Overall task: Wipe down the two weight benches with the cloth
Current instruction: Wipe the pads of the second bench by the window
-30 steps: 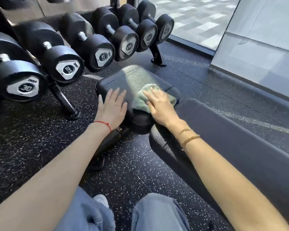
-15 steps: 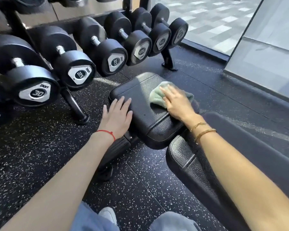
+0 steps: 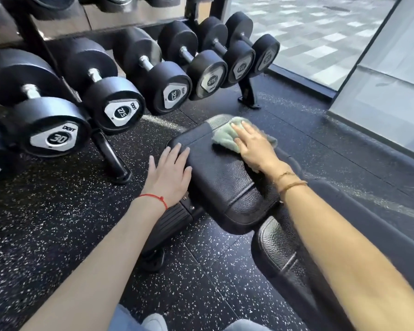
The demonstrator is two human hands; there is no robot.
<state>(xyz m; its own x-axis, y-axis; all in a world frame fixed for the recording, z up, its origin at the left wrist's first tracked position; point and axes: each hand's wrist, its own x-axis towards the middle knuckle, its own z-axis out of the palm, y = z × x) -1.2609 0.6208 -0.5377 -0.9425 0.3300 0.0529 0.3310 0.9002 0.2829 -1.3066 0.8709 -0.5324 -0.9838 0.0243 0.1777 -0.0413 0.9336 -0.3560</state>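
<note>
A black padded weight bench runs from the lower right to the middle; its seat pad [image 3: 225,177] is in the centre and its longer back pad [image 3: 285,254] lies lower right. A pale green cloth [image 3: 225,137] lies on the far end of the seat pad. My right hand [image 3: 253,146] presses flat on the cloth with straight fingers. My left hand [image 3: 170,173] rests flat against the seat pad's left edge, fingers straight. Only one bench is in view.
A dumbbell rack [image 3: 110,158] with several black dumbbells [image 3: 115,103] stands close on the left and behind the bench. Black speckled rubber floor [image 3: 46,223] surrounds it. A glass wall [image 3: 380,91] rises at the right. My knees and a white shoe [image 3: 154,322] show at the bottom.
My right hand has slid the cloth farther along the seat pad toward its far end. My left hand stays on the pad's left edge. The view has shifted closer.
</note>
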